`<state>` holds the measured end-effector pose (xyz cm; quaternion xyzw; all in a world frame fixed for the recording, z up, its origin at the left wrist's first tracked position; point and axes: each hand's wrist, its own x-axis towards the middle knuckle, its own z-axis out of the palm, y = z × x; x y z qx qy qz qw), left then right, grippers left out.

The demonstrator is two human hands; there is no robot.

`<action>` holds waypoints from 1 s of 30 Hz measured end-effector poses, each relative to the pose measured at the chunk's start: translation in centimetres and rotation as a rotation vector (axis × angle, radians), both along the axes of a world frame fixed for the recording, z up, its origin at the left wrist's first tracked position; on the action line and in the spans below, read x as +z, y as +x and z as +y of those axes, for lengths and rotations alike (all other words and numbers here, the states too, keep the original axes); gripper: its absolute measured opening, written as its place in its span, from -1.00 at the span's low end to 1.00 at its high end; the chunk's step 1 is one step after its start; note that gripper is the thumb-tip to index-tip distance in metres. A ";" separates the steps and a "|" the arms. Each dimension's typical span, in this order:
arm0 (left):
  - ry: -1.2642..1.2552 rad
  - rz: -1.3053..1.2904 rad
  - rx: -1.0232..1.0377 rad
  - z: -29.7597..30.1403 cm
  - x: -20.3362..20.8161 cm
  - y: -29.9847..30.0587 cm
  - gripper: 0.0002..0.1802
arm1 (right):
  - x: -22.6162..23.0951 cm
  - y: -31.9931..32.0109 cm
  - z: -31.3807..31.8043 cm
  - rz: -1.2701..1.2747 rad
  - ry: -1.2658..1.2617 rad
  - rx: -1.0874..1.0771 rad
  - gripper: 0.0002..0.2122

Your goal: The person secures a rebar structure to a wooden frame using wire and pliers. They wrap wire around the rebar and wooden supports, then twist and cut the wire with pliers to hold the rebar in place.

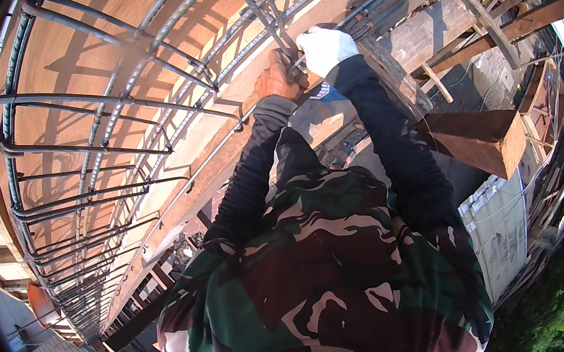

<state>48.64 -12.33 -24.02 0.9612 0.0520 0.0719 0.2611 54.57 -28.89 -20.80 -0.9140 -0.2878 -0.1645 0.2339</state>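
Note:
A long thin steel rod [368,5] runs slantwise along the outer edge of a rebar cage [112,113]. My left hand [278,78], bare, is closed around it close to a stirrup's end [286,41]. Just above and to the right, my right hand [327,51] wears a white glove and has its fingers curled on the same rod. The two hands nearly touch. The glove hides part of the rod and most of my right fingertips. Below my hands, the rod continues past the hooked stirrup ends [239,123].
Plywood formwork [76,73] lines the cage, with a timber edge [218,154] beside me. To the right lie a thick wooden beam [477,138], loose planks [484,21] and a pale panel [500,234]. Green plants [560,316] grow beyond.

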 end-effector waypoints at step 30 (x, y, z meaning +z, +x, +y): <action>0.226 -0.226 -0.559 3.1 2.1 -1.3 -0.79 | 2.2 2.1 2.6 0.405 -0.324 -0.023 -0.82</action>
